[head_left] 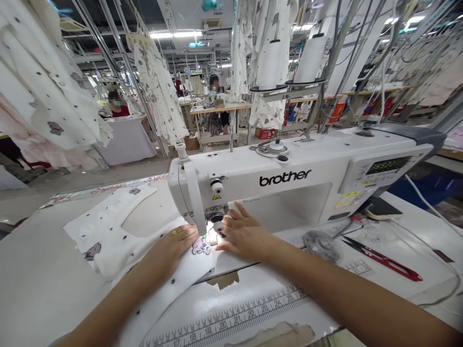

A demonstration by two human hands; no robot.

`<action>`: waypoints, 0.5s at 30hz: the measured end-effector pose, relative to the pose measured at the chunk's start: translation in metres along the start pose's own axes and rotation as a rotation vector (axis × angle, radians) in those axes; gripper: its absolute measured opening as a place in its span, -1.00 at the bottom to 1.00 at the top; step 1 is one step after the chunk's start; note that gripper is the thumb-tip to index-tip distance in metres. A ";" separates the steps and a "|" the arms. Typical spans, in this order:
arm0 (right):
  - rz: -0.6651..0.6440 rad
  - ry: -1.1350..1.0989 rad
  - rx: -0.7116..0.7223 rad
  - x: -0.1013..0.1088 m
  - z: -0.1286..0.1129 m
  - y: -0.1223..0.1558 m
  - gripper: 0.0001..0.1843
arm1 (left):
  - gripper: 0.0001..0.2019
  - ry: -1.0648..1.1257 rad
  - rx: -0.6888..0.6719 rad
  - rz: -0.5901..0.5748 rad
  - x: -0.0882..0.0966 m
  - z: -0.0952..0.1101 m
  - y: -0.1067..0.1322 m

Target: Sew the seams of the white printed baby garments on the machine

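Note:
My left hand (181,241), with a ring on one finger, lies flat on a white fabric piece (119,217) printed with dots and small bears. Its fingertips reach beside the lit needle area of a white Brother sewing machine (231,168). My right hand (242,233) is at the other side of the needle, thumb and fingers apart. Some of its fingertips are close to the round knob (217,225) by the needle and partly hidden; I see nothing held there. A printed bear (201,246) on the fabric lies between the hands, just in front of the needle.
Red-handled thread snips (383,258) and a clear round plastic piece (321,245) lie to the right. A printed ruler (231,315) runs along the front of the table. Thread cones (269,65) stand behind the machine. Printed garments (155,86) hang around; other people sit farther back.

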State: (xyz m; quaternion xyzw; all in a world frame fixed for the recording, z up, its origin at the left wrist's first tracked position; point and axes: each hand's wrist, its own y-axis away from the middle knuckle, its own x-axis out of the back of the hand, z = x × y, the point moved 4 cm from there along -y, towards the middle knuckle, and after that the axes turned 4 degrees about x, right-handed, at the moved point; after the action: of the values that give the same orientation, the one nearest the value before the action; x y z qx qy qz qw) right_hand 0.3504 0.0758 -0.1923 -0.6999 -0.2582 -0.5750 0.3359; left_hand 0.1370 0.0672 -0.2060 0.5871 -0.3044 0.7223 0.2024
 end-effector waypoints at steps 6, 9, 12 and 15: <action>0.027 -0.012 0.012 0.002 0.001 -0.001 -0.55 | -0.44 -0.084 -0.027 0.010 -0.003 -0.002 0.004; 0.052 -0.017 0.028 0.004 0.001 -0.001 -0.59 | -0.51 -0.123 -0.015 0.050 -0.002 -0.001 0.004; 0.064 -0.012 0.034 0.006 0.002 -0.001 -0.63 | -0.65 -0.169 0.098 0.148 0.009 -0.011 0.005; 0.077 0.000 0.034 0.009 0.003 0.000 -0.62 | -0.60 -0.225 0.354 0.222 0.028 -0.047 0.013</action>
State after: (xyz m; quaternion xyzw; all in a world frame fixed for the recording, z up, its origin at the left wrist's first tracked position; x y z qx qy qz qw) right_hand 0.3543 0.0783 -0.1838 -0.7035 -0.2407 -0.5572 0.3696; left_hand 0.0881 0.0872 -0.1868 0.6533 -0.2563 0.7121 -0.0199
